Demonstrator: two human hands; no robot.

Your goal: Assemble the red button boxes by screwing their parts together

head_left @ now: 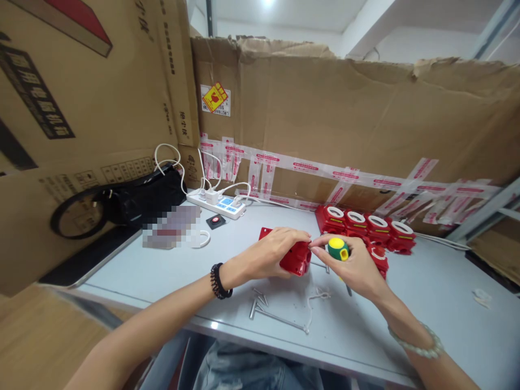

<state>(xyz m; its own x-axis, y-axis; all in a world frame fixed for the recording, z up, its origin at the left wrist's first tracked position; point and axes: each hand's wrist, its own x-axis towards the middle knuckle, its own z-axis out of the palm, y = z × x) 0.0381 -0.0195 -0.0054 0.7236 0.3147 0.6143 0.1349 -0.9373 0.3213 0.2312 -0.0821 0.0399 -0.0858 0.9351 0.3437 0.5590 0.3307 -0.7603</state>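
Observation:
My left hand point(273, 253) is closed on a red box-shaped housing point(296, 260), held just above the table with its hollow side showing. At the housing's right edge, the thumb and index fingertips of my right hand point(352, 265) pinch together; anything between them is too small to make out. A screwdriver with a green and yellow handle point(337, 249) is held in the same right hand, its shaft pointing down. Below the hands lie a metal T-shaped rod point(280, 318), several small metal pins point(260, 297) and a white string point(312, 309).
Red units with white rings point(376, 227) stand at the back right, with another red part point(378, 260) before them. A white power strip point(221, 203), a black bag point(150, 197) and a small black square point(215, 221) lie left. Cardboard point(325, 114) walls the back.

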